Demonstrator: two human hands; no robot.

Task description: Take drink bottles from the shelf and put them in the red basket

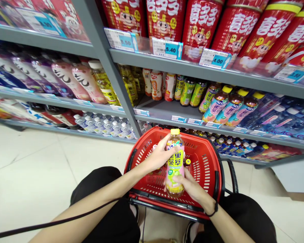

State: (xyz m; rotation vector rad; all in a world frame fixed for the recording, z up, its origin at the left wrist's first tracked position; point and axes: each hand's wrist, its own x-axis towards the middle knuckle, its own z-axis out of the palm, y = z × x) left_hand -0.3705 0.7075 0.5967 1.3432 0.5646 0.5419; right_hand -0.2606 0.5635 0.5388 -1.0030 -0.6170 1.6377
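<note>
A yellow-capped tea bottle (175,165) with a yellow and pink label is held upright over the red shopping basket (139,152). Around its upper part, just below the cap, my left hand (163,153) is closed. My right hand (186,184) grips the lower part of the same bottle from the right. Behind the bottle, inside the basket, a dark bottle with a yellow cap (187,162) shows in part. Other items in there are mostly hidden by my hands and the bottle.
Beyond the basket stand grey shelves (152,116) with similar tea bottles (216,104), small cans and bottles (186,91), and red cans (201,27) higher up. Pink yogurt-drink bottles (69,79) line the left shelf. The basket's black handle (231,175) sticks out rightward. Pale floor tiles (38,162) lie to the left.
</note>
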